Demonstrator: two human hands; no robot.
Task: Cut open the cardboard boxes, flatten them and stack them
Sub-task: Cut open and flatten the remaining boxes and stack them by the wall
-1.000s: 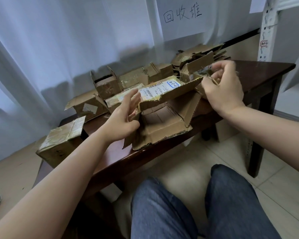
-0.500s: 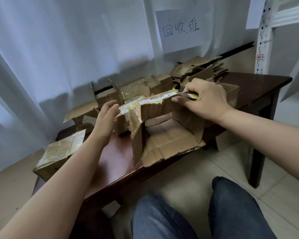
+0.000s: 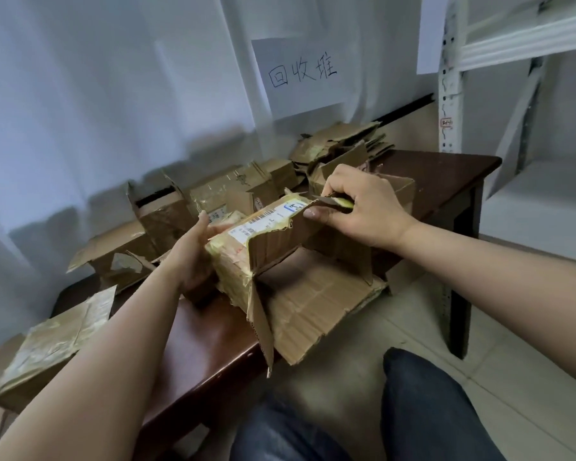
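A taped cardboard box (image 3: 273, 257) with a white shipping label stands partly opened on the dark wooden table (image 3: 207, 341), its near flaps spread flat toward me. My left hand (image 3: 193, 251) holds the box's taped left end. My right hand (image 3: 363, 207) grips a small yellow-handled cutter (image 3: 333, 201), its blade at the top right edge of the box by the label, and the thumb presses the cardboard wall there. A stack of flattened cardboard (image 3: 340, 144) lies at the table's far end.
Several opened boxes (image 3: 160, 214) crowd the table behind the one I hold. A taped flat box (image 3: 54, 344) overhangs the table's near left corner. A white metal shelf (image 3: 512, 94) stands on the right, a curtain with a handwritten paper sign (image 3: 300, 74) behind. My knees (image 3: 429, 410) are below the table edge.
My right hand came down from the far box onto this box's top edge with the cutter. My left hand slid from the top to the box's left end. The box tipped more upright.
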